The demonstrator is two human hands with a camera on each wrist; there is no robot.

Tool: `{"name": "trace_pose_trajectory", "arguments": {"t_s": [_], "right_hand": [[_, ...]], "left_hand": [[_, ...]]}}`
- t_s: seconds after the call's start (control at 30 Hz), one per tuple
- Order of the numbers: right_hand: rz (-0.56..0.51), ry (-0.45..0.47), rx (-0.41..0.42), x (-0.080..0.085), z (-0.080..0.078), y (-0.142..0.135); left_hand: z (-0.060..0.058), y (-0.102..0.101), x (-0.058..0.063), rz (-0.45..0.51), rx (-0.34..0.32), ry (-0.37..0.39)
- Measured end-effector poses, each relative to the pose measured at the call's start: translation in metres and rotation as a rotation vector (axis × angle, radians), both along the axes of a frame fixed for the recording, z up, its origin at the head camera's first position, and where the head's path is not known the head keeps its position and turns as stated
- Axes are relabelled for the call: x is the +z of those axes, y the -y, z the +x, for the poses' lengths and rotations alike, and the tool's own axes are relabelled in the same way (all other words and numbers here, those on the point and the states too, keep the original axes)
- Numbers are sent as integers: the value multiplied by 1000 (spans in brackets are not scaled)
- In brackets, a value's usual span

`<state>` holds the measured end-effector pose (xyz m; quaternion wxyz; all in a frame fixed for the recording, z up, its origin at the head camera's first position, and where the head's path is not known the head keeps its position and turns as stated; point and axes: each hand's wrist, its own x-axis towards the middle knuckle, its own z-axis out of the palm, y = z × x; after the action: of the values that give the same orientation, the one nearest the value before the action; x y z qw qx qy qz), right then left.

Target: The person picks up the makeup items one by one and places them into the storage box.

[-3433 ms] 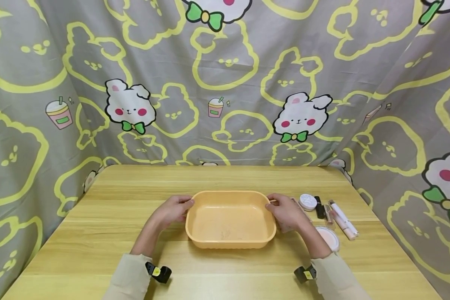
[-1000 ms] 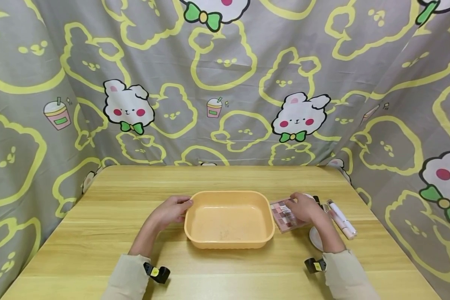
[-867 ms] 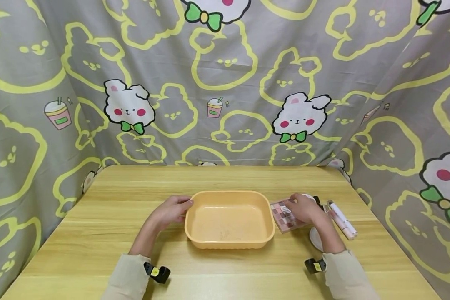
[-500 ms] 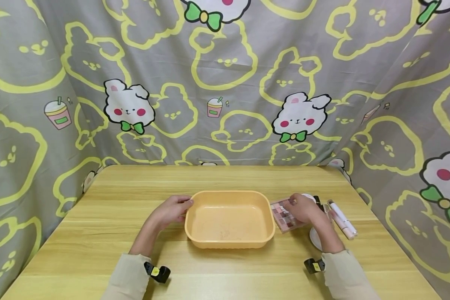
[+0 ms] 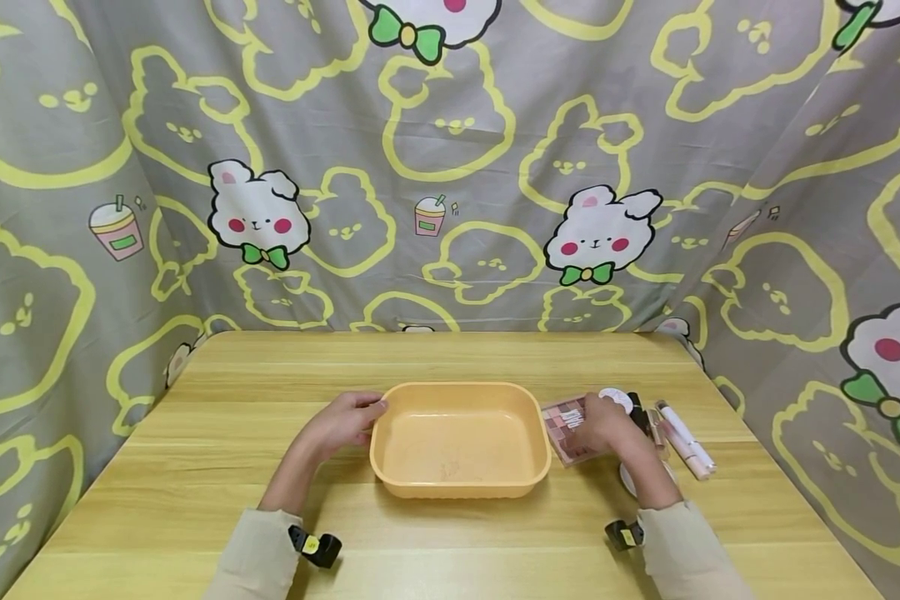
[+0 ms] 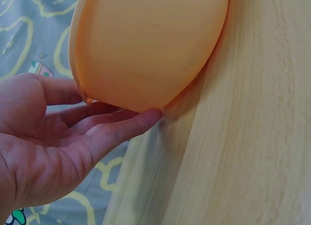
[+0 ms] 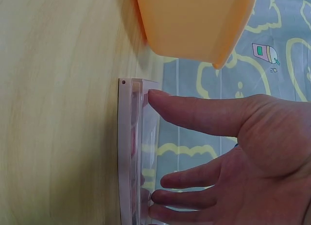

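A yellow-orange plastic basin (image 5: 457,483) stands on the wooden table, bare inside. At its left end my left hand (image 5: 337,425) holds the rim. In the left wrist view, the thumb lies at the rim of the basin (image 6: 146,40) and the fingers run along the outer wall. Right of the basin lies an eyeshadow palette (image 5: 560,425) with a clear lid over brown and pink squares. My right hand (image 5: 607,421) is over its right part. Seen from the right wrist, the thumb and straight fingers of that hand (image 7: 272,152) touch the palette's lid (image 7: 150,128).
Behind the right hand sits a white round jar (image 5: 617,398). Next to it are a black tube (image 5: 634,406), a small clear-and-pink tube (image 5: 656,425) and a slim white tube (image 5: 687,435). A round white compact (image 5: 628,481) is partly under the right wrist. Patterned curtains (image 5: 457,275) surround the table.
The right hand has left the basin's right rim and come onto the palette. Lately it has shifted slightly, baring more of the jar. The left hand stays at the basin.
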<state>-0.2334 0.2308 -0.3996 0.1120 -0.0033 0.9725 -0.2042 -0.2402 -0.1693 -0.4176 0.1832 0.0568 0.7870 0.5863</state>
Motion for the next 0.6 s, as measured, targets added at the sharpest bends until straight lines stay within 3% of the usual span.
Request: {"name": "trace_pose_trajectory", "arguments": {"t_s": [0.3, 0.6], "right_hand": [[34, -16, 5, 0, 1, 3], [57, 29, 13, 3, 2, 5]], "left_hand": [[0, -1, -2, 13, 7, 7], [-1, 0, -2, -2, 8, 9]]}}
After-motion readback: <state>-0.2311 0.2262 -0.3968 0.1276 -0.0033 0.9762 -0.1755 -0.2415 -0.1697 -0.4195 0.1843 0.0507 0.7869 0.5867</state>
